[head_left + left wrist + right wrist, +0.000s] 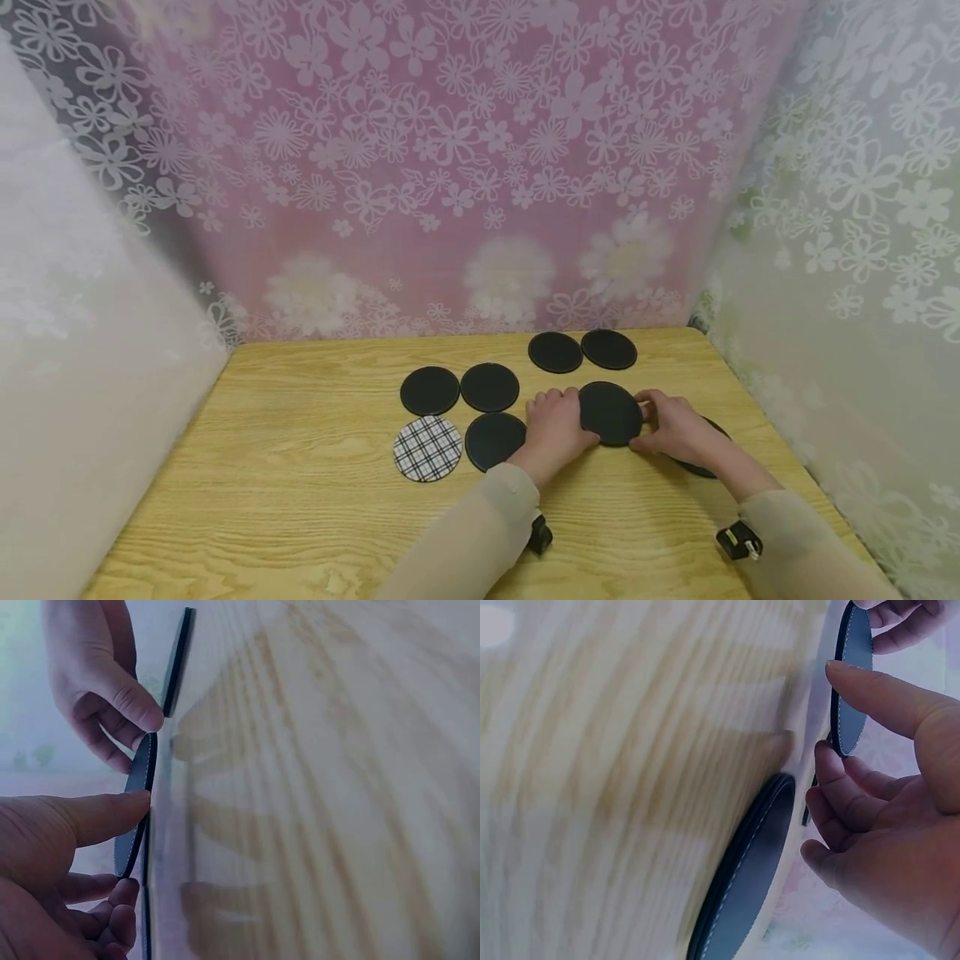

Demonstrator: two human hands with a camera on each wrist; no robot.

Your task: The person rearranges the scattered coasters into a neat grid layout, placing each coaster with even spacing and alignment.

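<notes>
Between both hands is a round black coaster [610, 414] with pale stitching round its rim. My left hand [557, 429] grips its left side, thumb at the near edge and fingers at the far edge. From the right, my right hand [678, 429] pinches the opposite edge between thumb and fingers. In the left wrist view the coaster [136, 810] appears edge-on, close over the table. Another black coaster [750, 877] lies below the right hand in the right wrist view; the right wrist partly hides it in the head view. Left of the left hand lies a black coaster [492, 442], partly covered.
A plaid coaster [427, 448] lies front left, with two black coasters [430, 390] side by side behind it. Two more black coasters [555, 352] touch near the back edge. Flowered curtains [480, 167] enclose the wooden table [300, 500] at the back and sides.
</notes>
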